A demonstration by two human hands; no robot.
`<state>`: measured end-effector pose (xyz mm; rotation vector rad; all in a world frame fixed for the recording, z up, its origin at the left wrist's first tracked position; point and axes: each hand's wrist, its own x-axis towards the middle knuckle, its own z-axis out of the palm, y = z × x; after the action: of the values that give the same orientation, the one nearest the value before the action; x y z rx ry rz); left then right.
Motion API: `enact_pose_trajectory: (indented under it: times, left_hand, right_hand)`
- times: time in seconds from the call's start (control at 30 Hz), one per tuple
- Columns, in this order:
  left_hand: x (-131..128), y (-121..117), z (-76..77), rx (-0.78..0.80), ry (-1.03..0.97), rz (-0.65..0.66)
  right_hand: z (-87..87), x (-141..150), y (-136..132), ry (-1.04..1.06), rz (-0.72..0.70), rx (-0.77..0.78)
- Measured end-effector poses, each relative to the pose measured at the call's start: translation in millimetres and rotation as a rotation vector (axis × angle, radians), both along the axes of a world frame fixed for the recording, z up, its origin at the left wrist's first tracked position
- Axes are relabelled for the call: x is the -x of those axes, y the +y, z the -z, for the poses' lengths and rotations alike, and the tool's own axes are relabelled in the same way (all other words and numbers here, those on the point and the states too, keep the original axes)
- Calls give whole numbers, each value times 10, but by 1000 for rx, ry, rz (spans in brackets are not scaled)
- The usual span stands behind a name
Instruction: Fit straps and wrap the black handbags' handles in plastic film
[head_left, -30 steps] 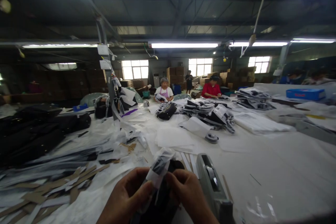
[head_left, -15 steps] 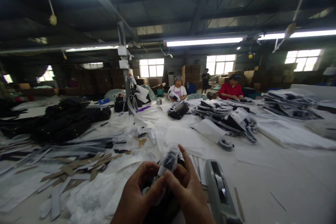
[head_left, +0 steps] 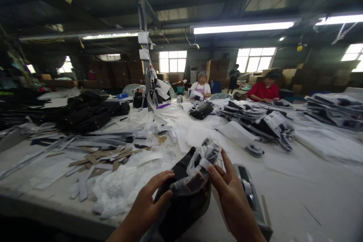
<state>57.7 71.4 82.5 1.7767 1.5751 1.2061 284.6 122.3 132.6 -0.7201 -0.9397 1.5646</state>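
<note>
A black bag [head_left: 181, 211] lies at the table's near edge between my hands. On top of it is a dark strap [head_left: 198, 174] bundled in clear plastic, with a white band around its middle. My right hand [head_left: 231, 187] pinches this wrapped strap at its right side, thumb and fingers closed on it. My left hand [head_left: 150, 202] rests at the bag's left side, thumb and fingers apart, the thumb close to the strap's lower end. Just right of my right hand stands a grey tape dispenser [head_left: 252, 193], partly hidden by that hand.
Cardboard strips [head_left: 96, 160] and crumpled white plastic [head_left: 113, 189] lie to the left. Black bags [head_left: 85, 115] are piled behind them. Wrapped bags [head_left: 255, 119] are heaped further back right. A metal post [head_left: 147, 79] rises from the table. Two co-workers sit across; another person stands behind.
My hands have moved apart. The left has let go of the wrapped strap and slid to the bag's side; the right still holds it. The view has tilted down and shifted left, showing more bag.
</note>
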Motion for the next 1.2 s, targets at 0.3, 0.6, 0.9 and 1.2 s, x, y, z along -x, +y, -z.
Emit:
enact_pose_trajectory:
  times: [0.3,0.6,0.9,1.2]
  left_hand:
    - [207,178,179,-15,-48,212]
    - [-76,235,304,-95,-230,250]
    - [-82,195,359,-213,-262,328]
    - [248,329,524,-221,-294,-39]
  right_hand:
    - [-98,61,82,8,-3,1]
    - [-529,396,534,-275,138,-141]
    - [-1010,218,801,-463,-25,-5]
    - [-1026,25,920,-970,-293,-331]
